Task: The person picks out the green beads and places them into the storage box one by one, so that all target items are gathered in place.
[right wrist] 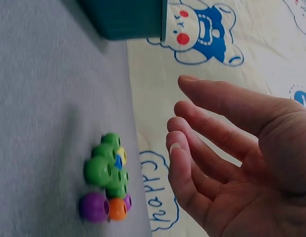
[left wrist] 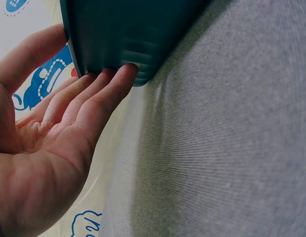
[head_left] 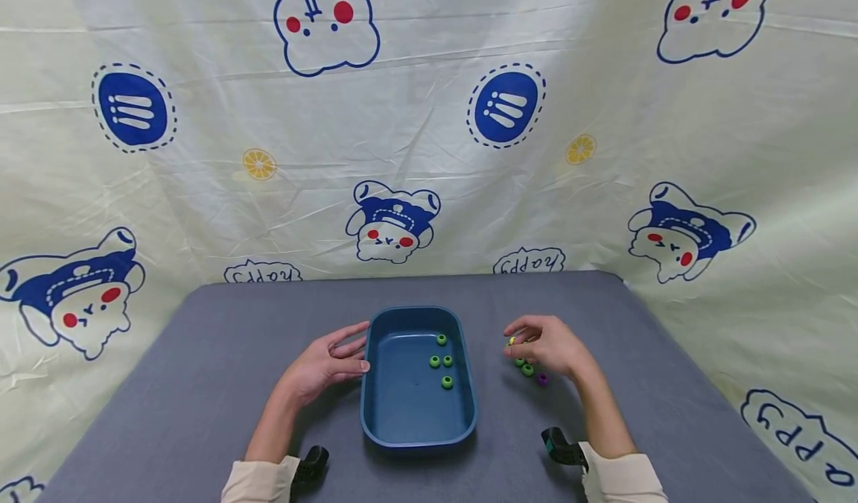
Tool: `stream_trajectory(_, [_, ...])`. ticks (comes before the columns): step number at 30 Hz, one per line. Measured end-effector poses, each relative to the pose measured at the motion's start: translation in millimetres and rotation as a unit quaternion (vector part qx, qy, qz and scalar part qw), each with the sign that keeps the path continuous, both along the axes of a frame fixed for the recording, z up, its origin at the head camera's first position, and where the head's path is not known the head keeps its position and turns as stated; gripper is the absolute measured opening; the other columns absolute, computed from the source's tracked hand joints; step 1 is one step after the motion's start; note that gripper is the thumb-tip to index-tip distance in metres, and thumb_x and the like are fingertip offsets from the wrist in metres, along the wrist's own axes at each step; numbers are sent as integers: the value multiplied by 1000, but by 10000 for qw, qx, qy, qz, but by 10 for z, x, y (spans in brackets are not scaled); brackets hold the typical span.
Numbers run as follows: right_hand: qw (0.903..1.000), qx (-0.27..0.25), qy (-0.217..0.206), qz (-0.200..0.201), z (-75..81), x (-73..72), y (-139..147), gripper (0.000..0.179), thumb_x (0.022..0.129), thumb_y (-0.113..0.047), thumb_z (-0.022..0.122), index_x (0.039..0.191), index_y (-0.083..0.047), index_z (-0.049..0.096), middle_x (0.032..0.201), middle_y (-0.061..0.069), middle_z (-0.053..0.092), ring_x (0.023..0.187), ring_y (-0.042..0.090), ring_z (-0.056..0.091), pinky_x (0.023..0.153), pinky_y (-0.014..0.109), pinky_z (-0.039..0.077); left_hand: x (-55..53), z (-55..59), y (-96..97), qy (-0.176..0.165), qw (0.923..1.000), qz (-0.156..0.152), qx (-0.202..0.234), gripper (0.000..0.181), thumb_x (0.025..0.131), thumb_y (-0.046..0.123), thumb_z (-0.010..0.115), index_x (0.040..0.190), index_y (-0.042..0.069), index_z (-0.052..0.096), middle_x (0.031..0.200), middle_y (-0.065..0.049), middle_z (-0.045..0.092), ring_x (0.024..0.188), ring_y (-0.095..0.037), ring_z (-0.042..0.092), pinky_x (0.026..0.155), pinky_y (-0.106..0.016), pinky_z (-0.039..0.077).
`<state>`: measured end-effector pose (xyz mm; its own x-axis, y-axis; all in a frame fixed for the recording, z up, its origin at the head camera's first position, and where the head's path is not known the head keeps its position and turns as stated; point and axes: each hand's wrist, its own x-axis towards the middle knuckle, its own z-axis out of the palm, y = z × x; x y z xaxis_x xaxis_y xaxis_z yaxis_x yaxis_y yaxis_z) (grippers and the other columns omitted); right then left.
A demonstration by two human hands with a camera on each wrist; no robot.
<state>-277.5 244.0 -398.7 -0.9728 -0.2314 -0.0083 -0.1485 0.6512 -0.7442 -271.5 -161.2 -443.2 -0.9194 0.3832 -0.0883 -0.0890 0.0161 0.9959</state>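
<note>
A blue rectangular tub [head_left: 418,443] stands on the table, with several green beads [head_left: 447,382] on its floor. My left hand [head_left: 328,365] rests against the tub's left outer side, its extended fingertips [left wrist: 126,71] touching the wall. Over a cluster of beads to the right of the tub is my right hand [head_left: 546,343], fingers loosely bent and nothing between them in the right wrist view. That cluster shows green beads [right wrist: 98,170], a purple bead [right wrist: 94,207], an orange bead [right wrist: 117,209], and bits of yellow and blue. From the head view, the hand covers part of it.
A grey cloth covers the table [head_left: 234,339]. Behind it hangs a pale curtain [head_left: 429,115] with blue cartoon prints. A dark wrist camera [head_left: 311,464] sits at the left sleeve, another camera [head_left: 561,447] at the right one.
</note>
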Motion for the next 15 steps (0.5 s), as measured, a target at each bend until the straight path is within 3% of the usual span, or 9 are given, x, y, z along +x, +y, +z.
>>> stream_trajectory(15, [9994, 43, -308, -117, -151, -26, 252, 25, 80, -9, 81, 100, 2, 71, 82, 4, 70, 70, 18, 59, 62, 34, 50, -2, -2, -3, 15, 10000, 14, -55, 75, 91, 4, 73, 157, 10, 37, 155, -19, 45, 139, -36, 50, 99, -41, 56])
